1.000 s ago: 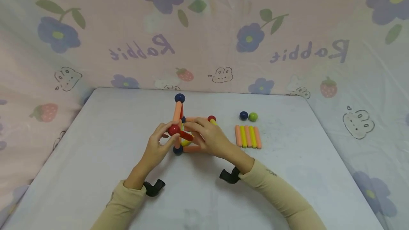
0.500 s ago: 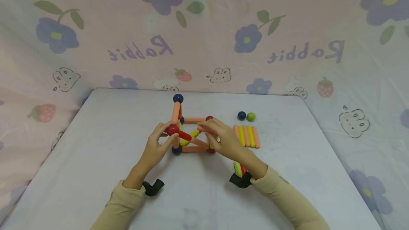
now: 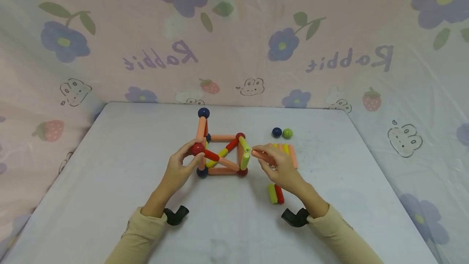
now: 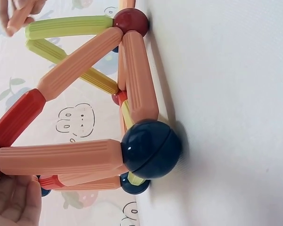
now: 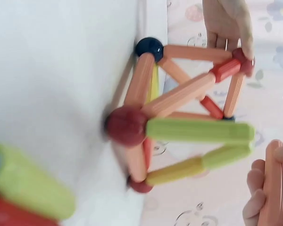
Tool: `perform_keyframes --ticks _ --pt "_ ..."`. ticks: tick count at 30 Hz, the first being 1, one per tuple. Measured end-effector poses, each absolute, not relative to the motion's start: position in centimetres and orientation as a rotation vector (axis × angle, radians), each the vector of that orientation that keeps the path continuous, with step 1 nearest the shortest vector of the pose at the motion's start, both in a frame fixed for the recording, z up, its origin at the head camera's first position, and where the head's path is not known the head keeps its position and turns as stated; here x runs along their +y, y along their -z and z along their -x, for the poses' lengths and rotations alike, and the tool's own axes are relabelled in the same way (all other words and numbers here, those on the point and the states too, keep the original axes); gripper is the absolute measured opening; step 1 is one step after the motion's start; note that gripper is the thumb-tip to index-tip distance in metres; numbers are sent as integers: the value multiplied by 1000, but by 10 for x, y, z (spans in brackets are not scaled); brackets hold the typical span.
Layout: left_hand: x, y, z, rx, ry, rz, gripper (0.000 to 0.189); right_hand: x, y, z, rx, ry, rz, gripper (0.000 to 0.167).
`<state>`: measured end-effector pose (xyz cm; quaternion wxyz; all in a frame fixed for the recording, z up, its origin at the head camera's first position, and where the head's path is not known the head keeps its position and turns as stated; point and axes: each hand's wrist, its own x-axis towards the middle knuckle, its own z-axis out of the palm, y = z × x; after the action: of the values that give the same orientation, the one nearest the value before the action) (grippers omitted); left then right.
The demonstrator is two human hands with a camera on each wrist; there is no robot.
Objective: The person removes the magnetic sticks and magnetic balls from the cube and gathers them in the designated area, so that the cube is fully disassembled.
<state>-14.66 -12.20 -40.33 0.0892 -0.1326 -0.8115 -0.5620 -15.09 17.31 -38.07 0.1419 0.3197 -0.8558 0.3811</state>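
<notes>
We see a frame of rods and balls (image 3: 222, 153) standing on the white table (image 3: 110, 199), about midway between the left and right edges and toward the far edge. The left hand (image 3: 179, 165) pinches the raised red ball (image 3: 198, 149) at the frame's near left corner between thumb and fingertips. Two dark blue balls sit at the base on the left side, and two dark red balls on the right; another dark blue ball (image 3: 203, 112) tops the far left corner. From the dark red balls, two rods with green ends (image 5: 200, 129) slant to meet, or nearly meet; we cannot tell whether they touch. Just beside those ends, and apart from them, the right hand (image 3: 283, 168) holds a salmon rod (image 5: 275, 183), the thumb pressing it against curled fingers. Behind that hand, toward the right edge of the table, we see a row of salmon and yellow rods (image 3: 294, 158), partly hidden. Between the row and the far edge lie a loose blue ball (image 3: 277, 132) and a green ball (image 3: 287, 133), side by side. Farther from the far edge than the row, we find a short green rod (image 3: 272, 193) next to a red rod (image 3: 279, 194). Beyond the table hangs a pink sheet (image 3: 227, 23) printed with flowers, strawberries and rabbits.
</notes>
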Motion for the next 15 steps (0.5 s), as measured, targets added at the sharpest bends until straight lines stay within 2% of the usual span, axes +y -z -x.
perform_keyframes --ticks 10,15 --pt "-122 405 148 -2379 1695 413 45 210 395 160 -2556 -1312 -716 32" --pt "-121 407 149 -2374 1708 425 45 229 394 169 -2696 -1356 -480 31"
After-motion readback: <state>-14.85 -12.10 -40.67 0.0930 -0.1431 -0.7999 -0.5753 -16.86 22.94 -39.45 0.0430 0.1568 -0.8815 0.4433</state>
